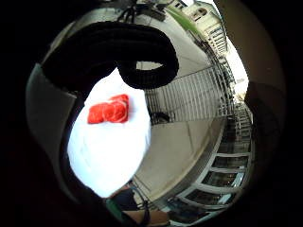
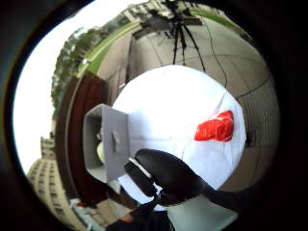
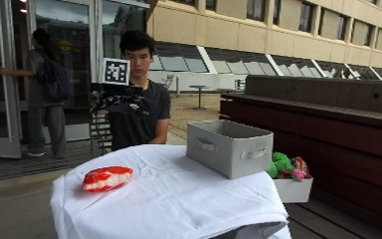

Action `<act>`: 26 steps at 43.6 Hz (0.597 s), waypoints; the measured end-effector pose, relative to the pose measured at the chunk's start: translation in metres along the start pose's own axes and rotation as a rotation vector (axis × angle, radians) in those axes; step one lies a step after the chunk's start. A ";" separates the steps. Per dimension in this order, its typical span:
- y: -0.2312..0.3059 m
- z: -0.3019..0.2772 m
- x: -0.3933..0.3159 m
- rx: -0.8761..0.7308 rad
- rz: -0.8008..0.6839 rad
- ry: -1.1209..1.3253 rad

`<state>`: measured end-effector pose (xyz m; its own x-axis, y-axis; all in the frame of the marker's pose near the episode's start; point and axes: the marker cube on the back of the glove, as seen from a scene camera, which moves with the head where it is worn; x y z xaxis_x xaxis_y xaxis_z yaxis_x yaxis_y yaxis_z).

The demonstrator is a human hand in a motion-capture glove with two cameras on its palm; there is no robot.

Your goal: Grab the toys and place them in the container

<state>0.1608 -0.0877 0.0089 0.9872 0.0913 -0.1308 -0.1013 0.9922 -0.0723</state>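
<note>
From beside the desk (image 3: pixel 178 199), draped in white cloth, a red and white toy (image 3: pixel 107 178) lies near its edge, well apart from the grey container (image 3: pixel 229 147); the gloved right hand (image 3: pixel 118 99) is raised at chest height; both palm views show the grip's fingers (image 2: pixel 168 175) curled above the toy (image 1: pixel 109 109), holding nothing.

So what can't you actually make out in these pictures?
- Inside of the grey container: outside view shows only its walls.
- Toys in the white box beside it: partly behind the container.
- Gloved right hand: raised, fingers indistinct in the outside view.
- Red-and-white toy on the table: details too small.
</note>
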 end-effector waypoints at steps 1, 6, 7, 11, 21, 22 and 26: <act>-0.002 0.008 0.005 -0.004 0.009 -0.001; -0.015 0.055 0.027 0.033 0.035 0.003; -0.016 0.064 0.031 0.020 0.017 0.002; -0.016 0.099 0.042 -0.021 -0.006 -0.003; -0.015 0.156 0.043 -0.048 0.091 -0.010; -0.014 0.158 0.043 -0.058 0.092 -0.012; -0.018 0.174 0.042 -0.030 0.057 -0.025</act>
<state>0.2259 -0.0873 0.1770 0.9825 0.1498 -0.1109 -0.1605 0.9824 -0.0950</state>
